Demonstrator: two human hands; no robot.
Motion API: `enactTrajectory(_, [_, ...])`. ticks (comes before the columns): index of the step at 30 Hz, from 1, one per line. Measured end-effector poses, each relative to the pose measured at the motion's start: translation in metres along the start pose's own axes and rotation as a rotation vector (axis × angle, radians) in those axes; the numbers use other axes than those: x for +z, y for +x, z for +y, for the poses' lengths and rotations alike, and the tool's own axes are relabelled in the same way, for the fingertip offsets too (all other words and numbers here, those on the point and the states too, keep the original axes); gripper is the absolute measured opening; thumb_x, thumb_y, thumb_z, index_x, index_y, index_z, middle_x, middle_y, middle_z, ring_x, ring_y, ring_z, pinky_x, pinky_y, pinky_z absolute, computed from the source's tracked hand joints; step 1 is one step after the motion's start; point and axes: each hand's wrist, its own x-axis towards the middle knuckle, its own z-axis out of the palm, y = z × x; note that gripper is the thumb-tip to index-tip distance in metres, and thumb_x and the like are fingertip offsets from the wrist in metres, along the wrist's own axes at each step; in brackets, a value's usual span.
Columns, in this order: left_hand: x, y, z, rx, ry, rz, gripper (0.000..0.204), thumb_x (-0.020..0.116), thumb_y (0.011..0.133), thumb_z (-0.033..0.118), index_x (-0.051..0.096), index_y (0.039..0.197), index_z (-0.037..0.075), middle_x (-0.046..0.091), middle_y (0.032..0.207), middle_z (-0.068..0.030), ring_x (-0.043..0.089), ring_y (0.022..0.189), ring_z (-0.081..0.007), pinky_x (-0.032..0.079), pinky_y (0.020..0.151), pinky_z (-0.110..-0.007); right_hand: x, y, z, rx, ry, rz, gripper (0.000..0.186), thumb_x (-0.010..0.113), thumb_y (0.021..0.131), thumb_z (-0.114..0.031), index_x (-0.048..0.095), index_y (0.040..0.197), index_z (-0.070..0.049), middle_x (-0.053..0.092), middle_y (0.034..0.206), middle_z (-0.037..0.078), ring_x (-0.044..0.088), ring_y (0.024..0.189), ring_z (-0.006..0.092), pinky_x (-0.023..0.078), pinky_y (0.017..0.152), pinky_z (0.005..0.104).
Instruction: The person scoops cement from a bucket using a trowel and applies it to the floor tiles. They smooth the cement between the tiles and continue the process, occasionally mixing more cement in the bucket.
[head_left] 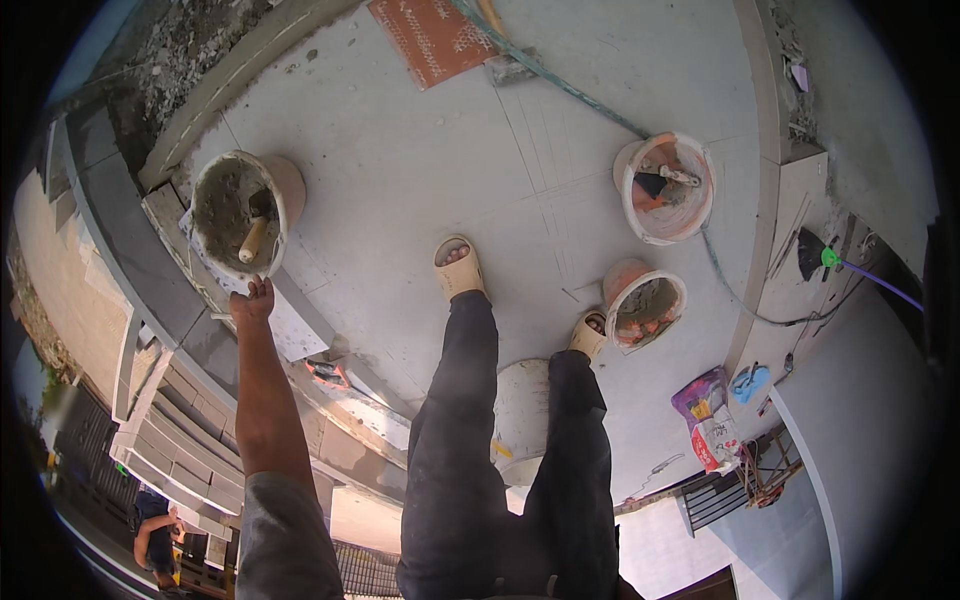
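Observation:
My left arm reaches out to a mortar-caked bucket (288, 190) at the left. The fingers of my left hand (252, 300) are curled at its near rim and appear to grip it. Inside that bucket are grey mortar and a trowel with a wooden handle (253, 240). My right hand is out of sight. I stand in beige clogs (458, 270) and dark trousers.
At the right stand a reddish-stained bucket (632, 190) holding a tool and a smaller bucket (622, 277) with rubble. A pale bucket (520, 400) is between my legs. A hose (560, 82) crosses the floor. A person (157, 540) is at lower left.

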Motion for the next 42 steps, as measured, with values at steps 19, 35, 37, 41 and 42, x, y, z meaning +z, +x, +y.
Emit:
enactTrajectory(19, [-0.081,-0.346,-0.174,0.396,0.880,-0.882,0.050,0.037,0.105,0.042,0.025,0.063,0.017,0.019,0.057,0.0030,0.023,0.053,-0.0154,0.046,0.077,-0.044,0.014,0.112,-0.197,-0.773,0.094,-0.164,0.027,0.058,0.093,-0.022,0.065,0.103,0.002,0.065,0.081,0.007,0.065,0.078,0.0144,0.051,0.071,0.0274])
enactTrajectory(35, [-0.186,-0.344,-0.402,0.245,1.285,-0.902,0.046,0.045,0.102,0.040,0.037,0.065,0.014,0.038,0.061,0.0006,0.047,0.061,-0.0171,0.052,0.079,-0.039,0.122,0.110,-0.328,-1.298,0.025,0.225,0.059,0.066,0.087,-0.027,0.041,0.134,-0.003,0.051,0.111,0.025,0.058,0.106,0.0410,0.052,0.087,0.0467])
enactTrajectory(37, [-0.175,-0.330,-0.389,0.195,1.249,-0.778,0.042,0.048,0.101,0.038,0.042,0.069,0.011,0.043,0.063,-0.0013,0.053,0.065,-0.0186,0.054,0.081,-0.039,0.129,0.133,-0.360,-0.752,0.377,-0.374,0.058,0.064,0.090,-0.036,0.042,0.131,-0.002,0.054,0.109,0.022,0.059,0.103,0.0359,0.052,0.086,0.0471])
enactTrajectory(41, [-0.136,-0.325,-0.381,0.308,1.489,-0.673,0.032,0.056,0.097,0.031,0.049,0.080,0.004,0.048,0.065,-0.0037,0.056,0.065,-0.0176,0.055,0.073,-0.034,0.181,0.154,-0.395,-0.092,1.032,-0.922,0.052,0.055,0.094,-0.044,0.046,0.124,-0.002,0.059,0.102,0.017,0.062,0.092,0.0286,0.054,0.083,0.0509])
enactTrajectory(42, [-0.129,-0.321,-0.377,0.321,1.555,-0.694,0.030,0.058,0.096,0.029,0.050,0.082,0.003,0.049,0.065,-0.0038,0.055,0.063,-0.0164,0.054,0.068,-0.032,0.199,0.162,-0.405,-0.060,1.135,-0.919,0.050,0.056,0.094,-0.043,0.048,0.121,-0.002,0.059,0.100,0.016,0.062,0.089,0.0278,0.054,0.081,0.0509])
